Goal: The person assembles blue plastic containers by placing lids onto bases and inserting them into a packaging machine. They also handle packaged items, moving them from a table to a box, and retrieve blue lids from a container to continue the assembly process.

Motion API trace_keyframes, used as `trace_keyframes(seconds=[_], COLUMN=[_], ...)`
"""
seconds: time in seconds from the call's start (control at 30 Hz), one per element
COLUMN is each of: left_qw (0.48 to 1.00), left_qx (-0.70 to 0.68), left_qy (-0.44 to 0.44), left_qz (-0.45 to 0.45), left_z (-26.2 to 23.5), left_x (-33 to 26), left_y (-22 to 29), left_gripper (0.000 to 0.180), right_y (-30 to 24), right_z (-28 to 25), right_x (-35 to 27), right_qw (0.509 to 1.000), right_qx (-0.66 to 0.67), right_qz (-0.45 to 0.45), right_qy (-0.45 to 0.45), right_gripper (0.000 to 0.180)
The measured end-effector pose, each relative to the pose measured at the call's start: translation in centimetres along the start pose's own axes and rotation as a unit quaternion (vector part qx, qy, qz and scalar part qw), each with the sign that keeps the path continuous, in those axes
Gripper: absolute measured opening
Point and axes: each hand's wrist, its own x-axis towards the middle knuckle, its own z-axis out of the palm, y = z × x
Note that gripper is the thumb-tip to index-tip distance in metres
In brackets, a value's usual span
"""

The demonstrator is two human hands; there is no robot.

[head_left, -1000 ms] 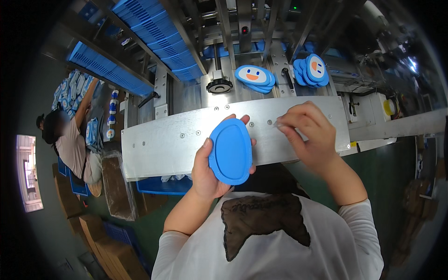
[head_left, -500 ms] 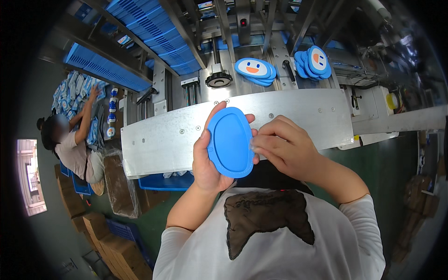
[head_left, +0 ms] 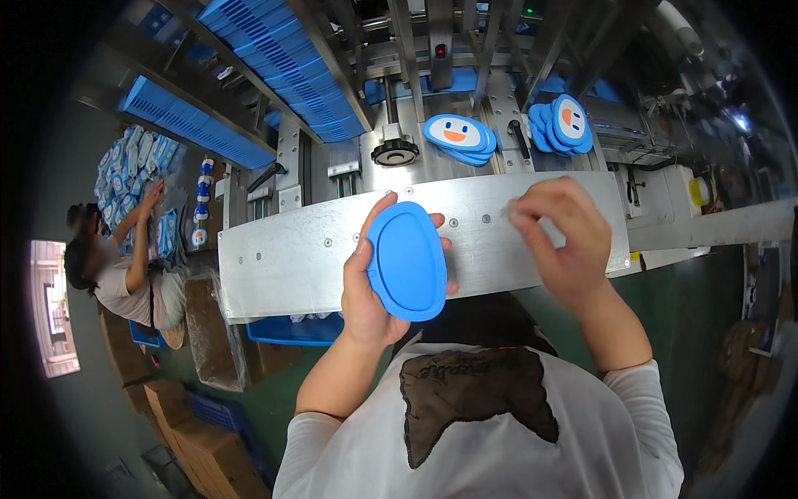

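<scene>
My left hand (head_left: 366,306) is wrapped round a blue oval plastic shell (head_left: 407,262), its recessed face turned up and a raised rim running round it. The shell is held over the front part of a pale metal plate (head_left: 283,266). Apart from it, to the right, my right hand (head_left: 573,245) is raised above the plate with thumb and fingertips pinched together. Whether something small is between those fingertips is too blurred to make out. Beyond the plate lie two piles of blue oval pieces with smiling faces, a middle pile (head_left: 457,133) and a right pile (head_left: 570,123).
Tall stacks of blue plastic pieces (head_left: 287,71) stand between metal rails. A black hand knob (head_left: 395,152) sits behind the plate, and a blue bin (head_left: 295,329) is below it. On the left a co-worker (head_left: 133,274) reaches into blue-and-white packets (head_left: 133,170); cardboard boxes (head_left: 199,432) lie nearer.
My right hand has moved away from the shell's right edge, to the right and slightly up. My left hand still holds the shell in nearly the same place.
</scene>
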Motion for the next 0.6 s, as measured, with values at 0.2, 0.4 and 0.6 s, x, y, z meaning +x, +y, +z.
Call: trace_keyframes(seconds=[0.2,0.4,0.6], left_qw=[0.998,0.998,0.998], left_qx=[0.018,0.011,0.007], left_qy=[0.021,0.033,0.026], left_qz=[0.057,0.055,0.058], left_z=[1.0,0.2,0.8], left_x=[0.6,0.4,0.7], left_y=[-0.2,-0.1,0.0], left_gripper=[0.058,0.059,0.058], right_y=[-1.4,0.2,-0.7], right_z=[2.2,1.0,2.5], right_x=[-1.1,-1.5,-2.2], right_qw=[0.985,0.997,0.988], right_qx=[0.076,-0.009,0.022], right_qz=[-0.053,-0.051,-0.099], right_qy=[-0.148,-0.063,-0.116], right_gripper=[0.016,0.019,0.025])
